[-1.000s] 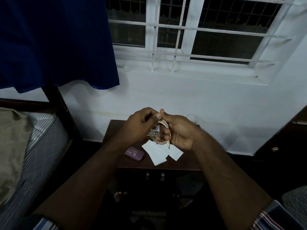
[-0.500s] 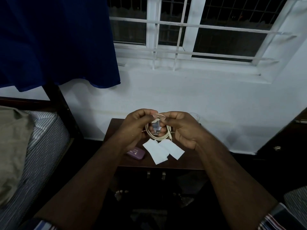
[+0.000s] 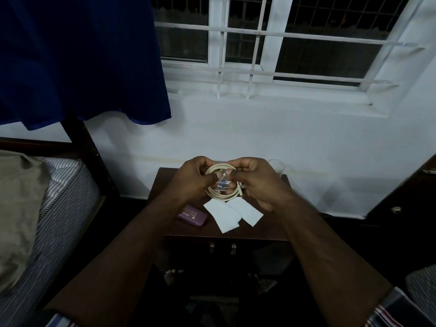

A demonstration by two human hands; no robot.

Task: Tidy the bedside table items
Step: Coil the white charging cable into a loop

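Note:
A cream cable [image 3: 220, 195] is wound into a loop and held above the dark wooden bedside table [image 3: 264, 232]. My left hand [image 3: 193, 179] pinches the loop's left side and my right hand [image 3: 256, 182] pinches its right side, thumbs nearly touching in the middle. Under my hands, two white paper pieces [image 3: 232, 213] lie on the table, overlapping. A small purple case [image 3: 192, 215] with gold lettering lies to their left. A small printed box [image 3: 223, 185] shows through the loop, mostly hidden.
A clear glass [image 3: 276, 166] stands at the table's back right corner, by the white wall. A bed with a striped mattress [image 3: 61, 208] is to the left under a blue curtain [image 3: 80, 57]. Two drawer handles [image 3: 223, 247] face me. A dark cabinet [image 3: 405, 199] stands right.
Both hands have lifted slightly and spread the cable into a wider round loop; before, it was bunched tight between the fingers.

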